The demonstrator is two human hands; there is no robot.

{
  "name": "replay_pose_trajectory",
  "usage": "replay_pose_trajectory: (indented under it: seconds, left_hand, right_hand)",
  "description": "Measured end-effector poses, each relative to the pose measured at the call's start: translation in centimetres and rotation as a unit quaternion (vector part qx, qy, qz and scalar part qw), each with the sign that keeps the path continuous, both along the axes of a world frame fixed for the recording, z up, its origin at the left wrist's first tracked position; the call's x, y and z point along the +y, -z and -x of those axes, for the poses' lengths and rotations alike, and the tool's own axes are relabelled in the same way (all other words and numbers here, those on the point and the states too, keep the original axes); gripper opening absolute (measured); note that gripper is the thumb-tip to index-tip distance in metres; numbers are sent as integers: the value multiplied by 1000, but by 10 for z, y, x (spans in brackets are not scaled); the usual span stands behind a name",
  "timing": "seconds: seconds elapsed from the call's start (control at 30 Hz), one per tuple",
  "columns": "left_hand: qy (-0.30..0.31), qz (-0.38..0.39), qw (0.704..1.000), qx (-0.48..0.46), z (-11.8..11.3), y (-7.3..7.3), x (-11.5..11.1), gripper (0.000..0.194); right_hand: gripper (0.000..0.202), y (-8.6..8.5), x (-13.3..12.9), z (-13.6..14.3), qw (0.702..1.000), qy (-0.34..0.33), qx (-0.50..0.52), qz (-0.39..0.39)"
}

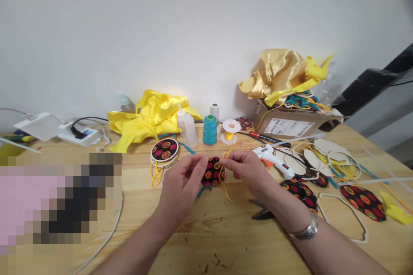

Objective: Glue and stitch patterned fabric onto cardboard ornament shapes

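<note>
Between my two hands is a small dark patterned fabric piece (pixel 213 172) with red and orange round motifs. My left hand (pixel 183 176) pinches its left edge, thumb on top. Yellow cord (pixel 226 187) hangs along the right side of the piece, and my right hand (pixel 243 167) pinches at the upper right, by the cord and the fabric edge. A bit of teal cord (pixel 202 191) sticks out below my left fingers. Beyond my left hand lies a round fabric-covered piece (pixel 165 150) with a pale wooden rim and yellow cord.
Bottles (pixel 190 131), a teal thread cone (pixel 210 131) and a yellow cord spool (pixel 230 131) stand behind. A white glue gun (pixel 274 161), scissors (pixel 263 210) and wooden frames (pixel 343 219) lie right. A cardboard box (pixel 287 122) holds fabric; yellow satin (pixel 148 116) lies back left.
</note>
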State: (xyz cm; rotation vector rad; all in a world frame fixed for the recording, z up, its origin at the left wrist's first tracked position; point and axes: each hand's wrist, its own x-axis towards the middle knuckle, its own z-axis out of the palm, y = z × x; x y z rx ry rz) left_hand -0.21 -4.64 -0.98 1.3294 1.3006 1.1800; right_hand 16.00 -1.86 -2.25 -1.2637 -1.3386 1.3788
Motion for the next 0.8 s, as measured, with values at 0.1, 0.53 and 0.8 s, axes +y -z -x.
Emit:
replay_pose_trajectory:
  seconds: [0.1, 0.53, 0.8]
  left_hand:
    - [-4, 36, 995, -93, -3, 0, 0, 24]
    - [111, 214, 943, -231, -12, 18, -1, 21]
    - [88, 248, 946, -188, -12, 16, 1, 23]
  right_hand:
    - [32, -2, -3, 2, 1000, -2, -6, -12]
    - [24, 3, -3, 5, 996, -23, -72, -47]
    - [25, 11, 2, 7, 988, 1, -132, -76]
